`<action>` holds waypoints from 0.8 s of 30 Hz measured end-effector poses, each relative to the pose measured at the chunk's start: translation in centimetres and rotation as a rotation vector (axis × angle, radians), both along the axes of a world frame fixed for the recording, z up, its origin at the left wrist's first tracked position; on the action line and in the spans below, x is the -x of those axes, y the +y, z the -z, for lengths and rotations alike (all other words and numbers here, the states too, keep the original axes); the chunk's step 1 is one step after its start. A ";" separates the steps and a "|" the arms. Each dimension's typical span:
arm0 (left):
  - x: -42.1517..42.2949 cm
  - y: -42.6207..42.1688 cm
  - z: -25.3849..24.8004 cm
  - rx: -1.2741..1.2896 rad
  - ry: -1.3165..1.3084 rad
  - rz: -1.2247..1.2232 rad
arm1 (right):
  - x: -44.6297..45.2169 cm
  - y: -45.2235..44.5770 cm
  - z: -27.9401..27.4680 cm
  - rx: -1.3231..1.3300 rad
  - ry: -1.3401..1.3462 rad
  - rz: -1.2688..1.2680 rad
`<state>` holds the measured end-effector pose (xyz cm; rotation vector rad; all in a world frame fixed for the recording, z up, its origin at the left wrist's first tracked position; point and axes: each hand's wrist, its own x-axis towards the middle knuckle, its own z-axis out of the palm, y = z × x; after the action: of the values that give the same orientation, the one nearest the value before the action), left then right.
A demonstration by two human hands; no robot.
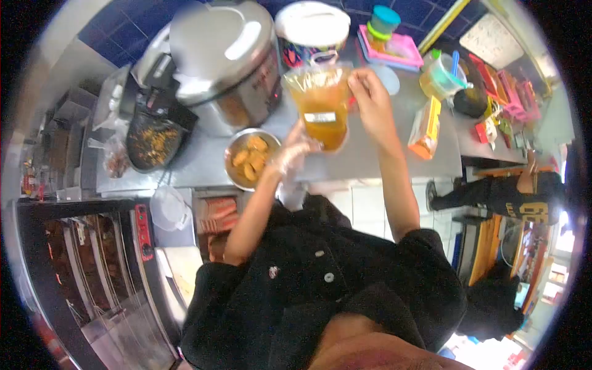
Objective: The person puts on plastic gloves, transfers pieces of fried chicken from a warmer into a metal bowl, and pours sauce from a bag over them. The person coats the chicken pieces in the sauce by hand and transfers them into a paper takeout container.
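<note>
A clear plastic pouch of amber-brown liquid [328, 133] with a white label is held upright above the steel counter. My right hand [370, 92] pinches its upper right corner. Lower down, my left hand [293, 151], in a thin clear plastic glove, grips the pouch's left side near the bottom; some of its fingers are hidden. Just left of that hand, a round metal bowl [229, 161] holds several golden-brown pieces of food. Behind the bowl stands a large silver cooker [246, 92] with its lid down.
On the steel counter [203, 166] at left is a dark pan [151, 145] with crumbly food. A white-lidded tub [311, 24], a pink tray [401, 52], a plastic jug [441, 77] and an orange-and-white carton [425, 129] stand behind and right. Another person [512, 197] is at far right.
</note>
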<state>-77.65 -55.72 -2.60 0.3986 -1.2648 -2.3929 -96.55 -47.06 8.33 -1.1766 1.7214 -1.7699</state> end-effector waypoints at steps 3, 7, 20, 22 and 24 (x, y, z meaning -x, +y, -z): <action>-1.4 -0.8 -2.2 0.053 0.034 0.032 | -1.7 -0.2 -0.5 -0.017 -0.074 0.000; -4.6 1.2 -4.0 -0.002 -0.097 0.079 | -5.5 0.9 1.0 -0.112 -0.044 -0.030; -9.6 6.0 3.9 -0.151 0.124 -0.071 | -12.0 2.6 7.5 -0.246 -0.073 0.049; -9.3 5.8 3.5 -0.101 0.184 -0.112 | -12.7 2.6 6.7 -0.318 -0.126 0.100; -8.9 5.5 4.4 -0.075 0.177 -0.122 | -12.2 1.8 8.7 -0.257 -0.118 0.103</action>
<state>-68.75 -50.19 -7.00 0.2707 -1.0455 -2.3210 -84.38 -45.30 -0.34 -0.8731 1.8991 -1.5814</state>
